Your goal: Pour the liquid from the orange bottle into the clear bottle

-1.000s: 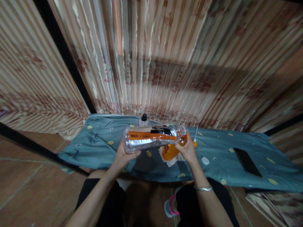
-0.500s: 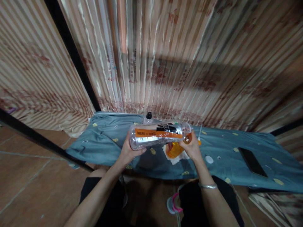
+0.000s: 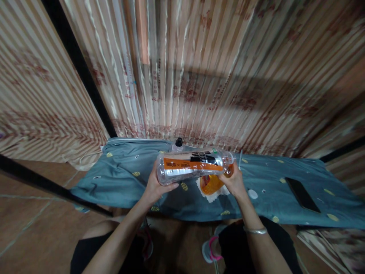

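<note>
A clear plastic bottle (image 3: pixel 189 165) with an orange, white and black label lies sideways in the air above the bench. My left hand (image 3: pixel 155 186) is closed around its base end, thumb underneath. At the neck end, my right hand (image 3: pixel 234 179) is closed with its fingers against the bottle. Just below that hand stands or leans an orange see-through container (image 3: pixel 210 185) on a white cloth or tissue (image 3: pixel 211 198); its upper part is partly hidden by the fingers. Behind the bottle is a clear pump bottle (image 3: pixel 178 144) with a black top.
A blue-grey patterned cloth (image 3: pixel 119 175) covers the bench. To the right lie a white round cap (image 3: pixel 252 194) and a black phone (image 3: pixel 302 194). A thin pale stick (image 3: pixel 240 159) rises behind my right hand. Striped curtains (image 3: pixel 185 76) and a dark pole (image 3: pixel 80 68) stand beyond.
The view has shifted slightly. Both hands keep the bottle sideways in nearly the same place, with only a small movement of it.
</note>
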The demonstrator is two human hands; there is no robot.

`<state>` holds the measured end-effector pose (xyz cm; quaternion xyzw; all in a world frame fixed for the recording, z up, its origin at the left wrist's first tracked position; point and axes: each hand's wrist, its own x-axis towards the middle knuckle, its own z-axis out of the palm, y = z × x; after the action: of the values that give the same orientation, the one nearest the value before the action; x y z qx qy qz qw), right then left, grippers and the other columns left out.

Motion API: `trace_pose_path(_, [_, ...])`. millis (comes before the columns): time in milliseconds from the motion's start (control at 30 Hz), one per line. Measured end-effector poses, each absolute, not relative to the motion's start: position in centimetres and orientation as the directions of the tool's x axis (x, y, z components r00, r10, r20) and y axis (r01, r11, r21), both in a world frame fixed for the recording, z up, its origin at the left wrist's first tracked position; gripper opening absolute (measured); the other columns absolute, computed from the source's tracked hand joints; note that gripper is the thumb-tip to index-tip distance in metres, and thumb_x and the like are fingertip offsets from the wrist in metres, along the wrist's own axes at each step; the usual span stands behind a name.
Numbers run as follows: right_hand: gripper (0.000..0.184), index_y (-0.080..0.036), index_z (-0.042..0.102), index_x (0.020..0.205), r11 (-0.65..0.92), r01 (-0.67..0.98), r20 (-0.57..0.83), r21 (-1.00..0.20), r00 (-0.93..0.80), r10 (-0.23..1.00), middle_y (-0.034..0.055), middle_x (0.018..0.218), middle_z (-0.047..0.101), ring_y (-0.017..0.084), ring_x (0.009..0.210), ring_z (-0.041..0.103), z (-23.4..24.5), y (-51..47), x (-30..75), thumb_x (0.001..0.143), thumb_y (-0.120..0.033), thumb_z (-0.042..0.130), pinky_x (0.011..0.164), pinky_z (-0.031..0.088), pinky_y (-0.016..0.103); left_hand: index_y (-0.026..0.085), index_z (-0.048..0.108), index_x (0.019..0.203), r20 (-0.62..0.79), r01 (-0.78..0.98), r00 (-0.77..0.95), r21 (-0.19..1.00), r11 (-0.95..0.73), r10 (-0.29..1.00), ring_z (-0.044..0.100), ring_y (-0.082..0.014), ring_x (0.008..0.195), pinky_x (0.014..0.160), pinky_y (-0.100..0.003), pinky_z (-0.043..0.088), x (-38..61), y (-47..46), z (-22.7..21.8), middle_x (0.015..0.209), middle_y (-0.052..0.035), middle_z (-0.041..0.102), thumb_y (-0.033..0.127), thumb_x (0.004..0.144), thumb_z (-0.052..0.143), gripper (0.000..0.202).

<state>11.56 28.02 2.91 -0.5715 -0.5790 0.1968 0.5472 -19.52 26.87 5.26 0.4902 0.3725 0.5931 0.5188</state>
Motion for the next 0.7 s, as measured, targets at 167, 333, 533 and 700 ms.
trace_pose_path(167, [0.048,-0.024,0.064,0.109,0.272,0.466,0.422,-0.842,0.255,0.87,0.0067,0.101,0.077,0.03,0.092,0.075,3.0,28.0,11.5,0.069,-0.043,0.082,0.088,0.06,0.045,0.02,0.065,0.114,0.263,-0.267,0.017,0.931,-0.249,0.965,0.076,-0.033,0.106,0.102,-0.048,0.061,-19.6,27.6,4.5,0.103,-0.0054,0.079,0.029,0.044,0.101,0.079])
trace_pose_path(333, [0.047,-0.023,0.064,0.11,0.285,0.465,0.434,-0.838,0.251,0.865,0.0076,0.1,0.078,0.03,0.09,0.075,3.1,27.8,11.4,0.071,-0.043,0.08,0.084,0.062,0.044,0.021,0.064,0.117,0.261,-0.27,0.007,0.93,-0.249,0.965,0.074,-0.035,0.111,0.106,-0.053,0.058,-19.5,27.5,4.1,0.105,-0.0071,0.078,0.032,0.044,0.102,0.082])
trace_pose_path(533, [0.047,-0.024,0.064,0.107,0.278,0.483,0.442,-0.83,0.266,0.857,0.0069,0.097,0.077,0.029,0.086,0.075,2.9,27.8,11.5,0.067,-0.042,0.082,0.08,0.063,0.043,0.021,0.065,0.105,0.247,-0.323,0.004,0.918,-0.232,0.969,0.075,-0.0338,0.108,0.104,-0.052,0.058,-19.2,27.1,4.0,0.108,-0.0079,0.078,0.028,0.045,0.101,0.07])
trace_pose_path(700, [0.049,-0.023,0.064,0.106,0.252,0.476,0.422,-0.843,0.293,0.858,0.0068,0.097,0.077,0.029,0.085,0.074,3.3,27.8,11.4,0.065,-0.044,0.082,0.082,0.063,0.044,0.022,0.065,0.104,0.253,-0.316,-0.025,0.916,-0.248,0.967,0.074,-0.0342,0.11,0.106,-0.053,0.058,-19.0,27.3,3.8,0.11,-0.0075,0.077,0.03,0.043,0.101,0.071])
